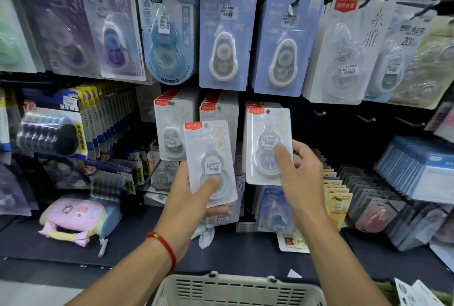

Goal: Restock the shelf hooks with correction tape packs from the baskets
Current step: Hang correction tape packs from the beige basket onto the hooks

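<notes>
Correction tape packs in both hands, I see: the left hand [194, 197] grips a clear blister pack [210, 163] with a red corner tag and a price sticker reading 3.00, thumb across its front. The right hand [301, 175] pinches a matching pack [267, 144] against a hanging row — cards overhead read "CORRECTION TAPE". A white basket [235, 289] sits below.

A pink pouch [73, 219] lies on the dark shelf [137, 244].
</notes>
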A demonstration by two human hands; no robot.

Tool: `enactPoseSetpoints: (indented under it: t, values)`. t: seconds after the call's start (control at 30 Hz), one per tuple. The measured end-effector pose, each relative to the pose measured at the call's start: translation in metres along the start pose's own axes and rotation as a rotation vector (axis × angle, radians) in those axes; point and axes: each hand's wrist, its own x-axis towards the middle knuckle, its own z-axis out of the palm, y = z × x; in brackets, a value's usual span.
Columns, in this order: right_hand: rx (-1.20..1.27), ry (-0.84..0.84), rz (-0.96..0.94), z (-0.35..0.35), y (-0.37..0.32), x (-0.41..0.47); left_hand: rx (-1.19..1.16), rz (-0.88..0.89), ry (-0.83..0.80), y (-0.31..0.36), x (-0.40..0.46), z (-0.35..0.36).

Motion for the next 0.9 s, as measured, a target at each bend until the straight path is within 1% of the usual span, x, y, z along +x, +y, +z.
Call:
enactPoseSetpoints:
  t: [0.17,0.3,0.33,0.4,0.43,0.47,0.5,0.53,0.6,0.63,0.67,0.73,0.8,0.87,0.9]
  values:
    - [-0.028,0.002,-0.035,0.0,-0.002,0.001,0.002,0.004,0.01,0.001,0.0,0.003]
    - [-0.09,0.006,0.033,-0.001,-0.001,0.006,0.056,0.027,0.035,0.002,-0.001,0.004]
    - [-0.147,0.009,0.055,-0.001,0.001,0.006,0.07,0.032,0.036,0.002,-0.001,0.004]
    - [-0.355,0.031,0.077,-0.003,0.005,0.004,0.089,0.035,0.034,0.004,-0.002,0.005]
    - [-0.435,0.039,0.061,-0.003,0.006,0.001,0.098,0.034,0.03,0.004,-0.002,0.005]
    - [-0.458,0.034,0.035,-0.002,0.008,-0.002,0.107,0.034,0.023,0.004,-0.003,0.006]
    - [-0.415,0.0,0.012,0.0,0.008,-0.006,0.114,0.035,0.015,0.004,-0.004,0.007]
    - [-0.345,-0.08,0.011,0.003,0.008,-0.01,0.12,0.035,0.006,0.004,-0.005,0.008]
    - [-0.219,-0.319,0.042,0.01,0.009,-0.019,0.13,0.035,-0.027,0.004,-0.006,0.012]
    - [-0.167,-0.408,0.06,0.013,0.011,-0.024,0.136,0.036,-0.052,0.004,-0.007,0.015]
    - [-0.11,-0.444,0.079,0.015,0.012,-0.027,0.143,0.037,-0.073,0.004,-0.008,0.017]
    - [-0.003,-0.379,0.114,0.017,0.012,-0.028,0.149,0.04,-0.097,0.005,-0.009,0.02]
    - [0.067,-0.232,0.128,0.016,0.009,-0.024,0.134,0.033,-0.117,0.005,-0.009,0.022]
    - [0.064,-0.107,0.122,0.013,0.005,-0.018,0.131,0.019,-0.142,0.005,-0.009,0.025]
    - [0.052,-0.073,0.117,0.012,0.003,-0.015,0.133,0.013,-0.156,0.004,-0.01,0.027]
